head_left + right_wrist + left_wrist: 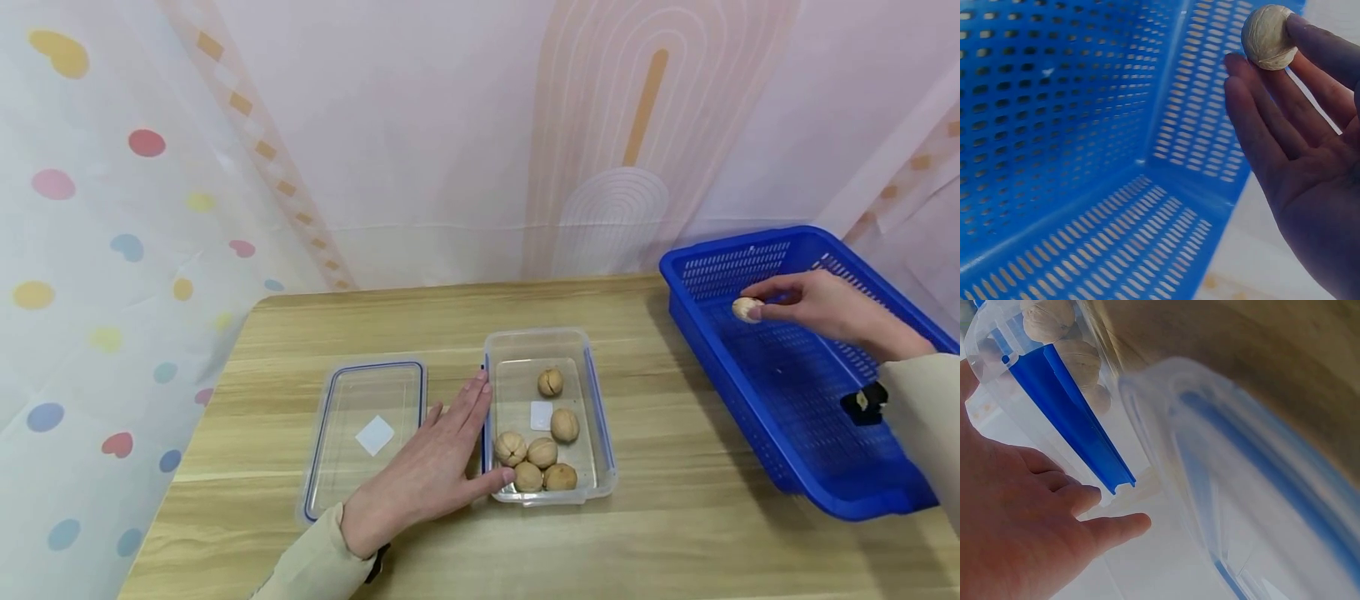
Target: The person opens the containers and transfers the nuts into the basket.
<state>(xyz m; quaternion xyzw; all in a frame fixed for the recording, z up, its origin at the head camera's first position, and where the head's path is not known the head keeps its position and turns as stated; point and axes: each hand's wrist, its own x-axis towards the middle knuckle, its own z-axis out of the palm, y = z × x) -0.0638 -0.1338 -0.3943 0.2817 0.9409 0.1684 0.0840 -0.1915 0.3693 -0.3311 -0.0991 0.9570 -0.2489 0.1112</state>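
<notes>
My right hand pinches a walnut between thumb and fingers, over the blue plastic basket. In the right wrist view the same walnut sits at the fingertips, with the basket's slotted walls behind it. My left hand lies with fairly straight fingers along the left side of a clear plastic container, its thumb at the near left corner. Inside the container are several walnuts, mostly gathered at the near end. The left wrist view shows the container's blue side clip beside the fingers.
A clear lid with a blue seal and a white label lies left of the container, partly behind my left hand. Everything stands on a wood-grain table. A patterned cloth hangs behind the table's back edge.
</notes>
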